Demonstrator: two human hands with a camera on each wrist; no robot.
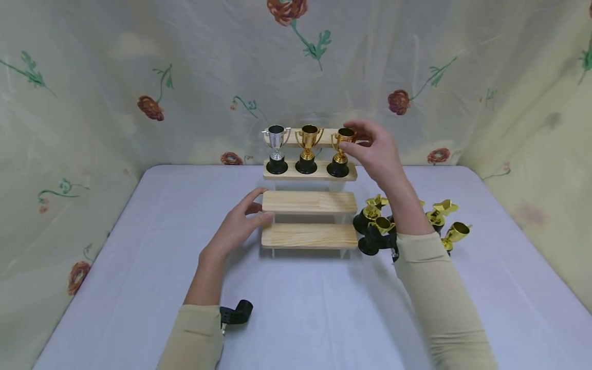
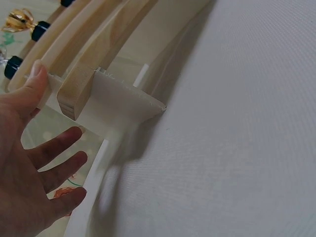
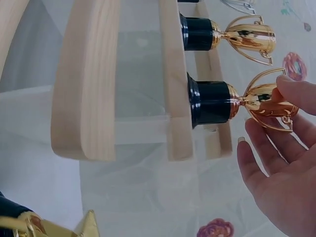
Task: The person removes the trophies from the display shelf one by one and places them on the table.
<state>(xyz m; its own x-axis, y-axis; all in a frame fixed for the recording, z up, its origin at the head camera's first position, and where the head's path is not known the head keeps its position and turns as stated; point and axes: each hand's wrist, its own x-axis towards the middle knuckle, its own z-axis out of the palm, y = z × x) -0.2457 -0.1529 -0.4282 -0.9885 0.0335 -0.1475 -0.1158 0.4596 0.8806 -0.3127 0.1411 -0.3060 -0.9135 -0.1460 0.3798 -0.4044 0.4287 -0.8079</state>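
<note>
R arm (image 1: pixel 446 295) extd fwd, fingers (image 1: pixel 363 125) gripping trophy (image 1: pixel 341 158) (upright).

One stand (image 1: pixel 342 218) has four planks (image 1: pixel 310 203) and three cup trophies (image 1: pixel 307 140), with at least two star trophies (image 1: pixel 443 208), two cups (image 1: pixel 457 231) right of it.

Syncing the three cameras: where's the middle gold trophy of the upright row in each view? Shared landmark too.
Head: the middle gold trophy is just right of centre, in the upper half.
Left wrist: top-left corner, tilted in the picture.
Right wrist: upper right, lying sideways in the picture, cup to the right.
Shared landmark: the wooden tiered stand, partly visible in both wrist views.
</note>
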